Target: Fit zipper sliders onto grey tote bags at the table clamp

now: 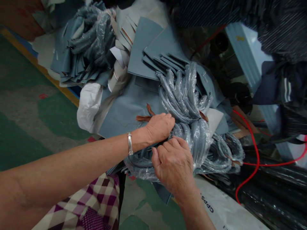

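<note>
My left hand [160, 127] is closed in a fist over a grey bundle. Two ends of a brown strip [144, 118] stick out from its far side. Just below and touching or nearly touching it, my right hand [174, 164] is also closed, fingers curled under. What its fingers hold is hidden. Around both hands lie coiled grey tubes in clear plastic film [200, 140], gathered in bundles. Another wrapped bundle [178, 92] lies beyond my hands, with a brown tie [203, 115] at its near end. Flat grey sheets [146, 48] are stacked beneath and behind it.
A further heap of grey wrapped pieces [96, 38] lies at the upper left beside a white plastic bag [89, 105]. A red cable [256, 150] loops at the right. Printed white sacking [223, 204] lies at lower right. Dark striped material [283, 28] hangs at upper right.
</note>
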`<state>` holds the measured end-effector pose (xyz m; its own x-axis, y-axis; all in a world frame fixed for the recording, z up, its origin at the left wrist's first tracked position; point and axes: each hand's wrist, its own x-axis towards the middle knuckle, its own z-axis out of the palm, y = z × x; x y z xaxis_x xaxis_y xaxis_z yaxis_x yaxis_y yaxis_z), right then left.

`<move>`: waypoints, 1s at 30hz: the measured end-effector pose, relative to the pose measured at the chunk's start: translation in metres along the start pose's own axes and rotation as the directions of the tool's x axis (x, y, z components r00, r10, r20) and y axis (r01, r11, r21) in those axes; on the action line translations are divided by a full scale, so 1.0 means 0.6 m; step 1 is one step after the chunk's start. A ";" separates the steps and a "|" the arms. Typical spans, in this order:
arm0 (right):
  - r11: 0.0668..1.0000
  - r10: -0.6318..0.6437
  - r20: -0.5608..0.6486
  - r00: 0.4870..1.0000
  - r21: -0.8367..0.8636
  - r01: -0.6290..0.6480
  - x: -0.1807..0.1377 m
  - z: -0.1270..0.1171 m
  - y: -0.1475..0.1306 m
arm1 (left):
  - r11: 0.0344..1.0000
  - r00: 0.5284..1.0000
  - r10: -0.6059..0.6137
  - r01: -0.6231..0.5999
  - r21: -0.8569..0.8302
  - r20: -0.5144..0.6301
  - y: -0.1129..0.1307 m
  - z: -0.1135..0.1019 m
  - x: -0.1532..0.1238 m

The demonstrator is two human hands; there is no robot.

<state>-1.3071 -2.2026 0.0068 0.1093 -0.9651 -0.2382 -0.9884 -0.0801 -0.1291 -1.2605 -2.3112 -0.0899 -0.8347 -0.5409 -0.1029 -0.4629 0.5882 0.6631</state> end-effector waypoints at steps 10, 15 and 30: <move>1.000 -0.006 -0.050 0.999 0.004 0.006 0.000 0.001 -0.002 | 0.042 0.928 -0.319 0.220 -0.975 0.195 -0.004 0.025 -0.081; 1.000 -0.013 -0.054 0.998 -0.010 0.013 0.001 0.000 -0.002 | -0.193 0.974 -0.148 0.143 -0.971 0.173 0.016 0.002 -0.038; 0.999 -0.022 -0.055 0.998 0.040 0.024 -0.004 0.002 0.003 | -0.025 0.757 -0.590 0.331 -0.943 0.281 -0.170 -0.075 -0.167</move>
<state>-1.3088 -2.1998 0.0058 0.1253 -0.9753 -0.1817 -0.9804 -0.0937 -0.1731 -1.1160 -2.3438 -0.1141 -0.4427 -0.5873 -0.6775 0.0167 -0.7609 0.6486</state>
